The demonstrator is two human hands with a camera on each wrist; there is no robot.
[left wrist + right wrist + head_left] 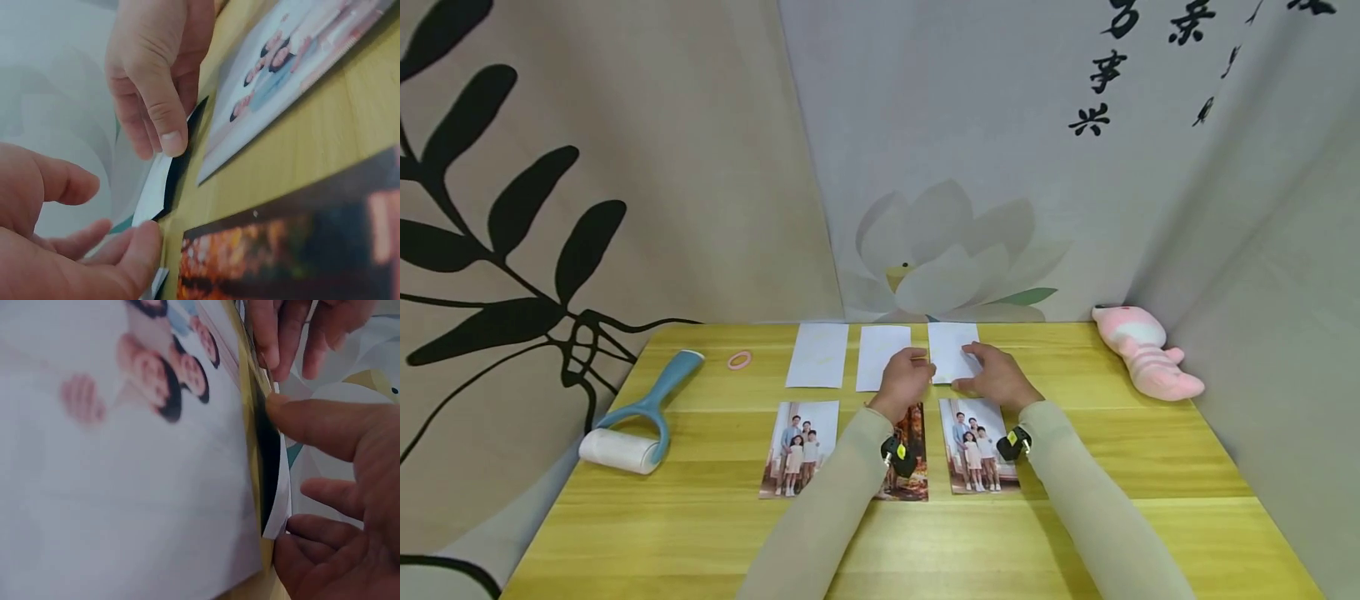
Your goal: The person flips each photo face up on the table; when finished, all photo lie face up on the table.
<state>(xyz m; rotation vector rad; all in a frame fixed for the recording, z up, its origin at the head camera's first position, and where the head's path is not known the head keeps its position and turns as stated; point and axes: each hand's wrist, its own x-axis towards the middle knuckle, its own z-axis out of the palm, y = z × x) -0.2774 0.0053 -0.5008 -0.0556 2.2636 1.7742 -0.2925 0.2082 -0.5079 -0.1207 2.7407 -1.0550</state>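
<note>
Three white cards lie in a row at the back: a left one, a middle one and a right one. My right hand grips the right card at its right side, thumb at the near edge. That edge curls up a little, and a dark underside shows in both wrist views. My left hand is at the same card's left near corner, thumb apart from the fingers; whether its fingertips touch the card I cannot tell.
Nearer lie a left family photo, an autumn photo partly under my left arm, and a right family photo. A blue-handled lint roller and pink ring are left; a pink plush toy is right.
</note>
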